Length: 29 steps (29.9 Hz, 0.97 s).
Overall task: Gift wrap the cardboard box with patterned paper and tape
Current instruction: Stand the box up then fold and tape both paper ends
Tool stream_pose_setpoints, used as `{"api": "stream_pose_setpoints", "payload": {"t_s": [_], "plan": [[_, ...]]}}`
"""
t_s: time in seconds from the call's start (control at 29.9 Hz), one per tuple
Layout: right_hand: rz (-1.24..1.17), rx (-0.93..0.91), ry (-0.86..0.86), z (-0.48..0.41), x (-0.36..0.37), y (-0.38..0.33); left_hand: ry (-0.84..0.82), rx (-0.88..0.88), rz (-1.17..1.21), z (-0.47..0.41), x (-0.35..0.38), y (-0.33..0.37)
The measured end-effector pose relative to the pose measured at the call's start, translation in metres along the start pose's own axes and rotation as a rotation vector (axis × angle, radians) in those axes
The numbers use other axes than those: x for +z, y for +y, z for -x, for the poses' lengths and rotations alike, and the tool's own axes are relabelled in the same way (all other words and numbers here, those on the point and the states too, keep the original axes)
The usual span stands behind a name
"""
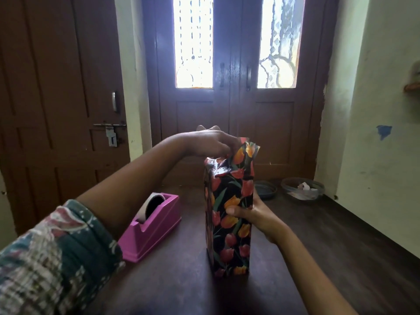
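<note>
A tall box [229,235] stands upright on the dark wooden table [186,289], covered in black paper printed with red and orange tulips. Its top end is a loose flap of paper [246,153] that sticks up and is partly folded down. My left hand [212,143] reaches over the top and presses the paper fold with its fingers. My right hand [252,214] grips the box's right side at mid height, thumb on the front face. A pink tape dispenser [151,226] with a roll of tape sits to the left of the box.
Beyond the table, on the floor, lie a dark round lid [264,189] and a clear bowl [302,189] holding scraps. Brown doors with bright glass panes [236,87] stand behind. A pale wall [375,133] is on the right.
</note>
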State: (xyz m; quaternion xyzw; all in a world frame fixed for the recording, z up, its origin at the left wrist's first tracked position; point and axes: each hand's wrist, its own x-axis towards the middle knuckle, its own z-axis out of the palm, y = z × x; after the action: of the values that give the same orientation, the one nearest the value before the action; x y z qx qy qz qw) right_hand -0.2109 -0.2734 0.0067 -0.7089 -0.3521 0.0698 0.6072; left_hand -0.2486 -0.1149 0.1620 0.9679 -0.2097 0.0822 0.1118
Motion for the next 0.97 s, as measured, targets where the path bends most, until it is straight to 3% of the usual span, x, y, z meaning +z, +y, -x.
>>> {"api": "stream_pose_setpoints", "payload": {"t_s": [0.17, 0.27, 0.43, 0.57, 0.74, 0.97], "plan": [[0.002, 0.013, 0.007, -0.001, -0.003, 0.005, -0.065, 0.070, -0.256, -0.001, -0.021, -0.009], [-0.019, 0.029, 0.032, 0.001, -0.009, 0.007, 0.000, 0.158, -0.029, 0.009, -0.035, -0.017], [-0.024, 0.047, -0.037, 0.002, -0.017, 0.003, 0.122, 0.098, 0.331, 0.015, -0.016, -0.038], [0.028, 0.103, -0.133, -0.006, -0.024, 0.001, 0.031, 0.185, 0.356, 0.022, -0.028, -0.035], [0.046, 0.128, -0.178, -0.011, -0.024, -0.001, -0.093, 0.093, 0.152, 0.018, -0.031, -0.019], [0.035, 0.136, -0.177, -0.007, -0.025, 0.002, 0.136, 0.228, 0.260, 0.020, -0.022, -0.010]]}}
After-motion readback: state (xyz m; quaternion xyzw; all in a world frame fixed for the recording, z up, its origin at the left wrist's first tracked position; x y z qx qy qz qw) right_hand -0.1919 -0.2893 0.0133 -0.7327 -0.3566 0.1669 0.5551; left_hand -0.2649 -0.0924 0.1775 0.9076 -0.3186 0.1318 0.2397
